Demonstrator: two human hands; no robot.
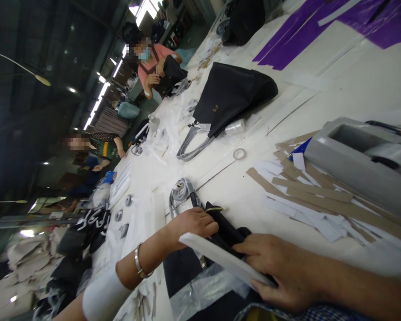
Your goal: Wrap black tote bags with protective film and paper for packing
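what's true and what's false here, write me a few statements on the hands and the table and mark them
1. The left hand, a bracelet on its wrist, grips a black bag. True.
2. The right hand holds a red sheet. False: it holds a white sheet.
3. A second black handbag lies further up the table. True.
4. The brown card strips lie inside that handbag. False: they lie on the table beside a grey dispenser.

No text can be read. The gold emblem (215, 108) on the black handbag (234, 96) is too small to make out; white marks on the dark cloth (95, 220) are blurred.
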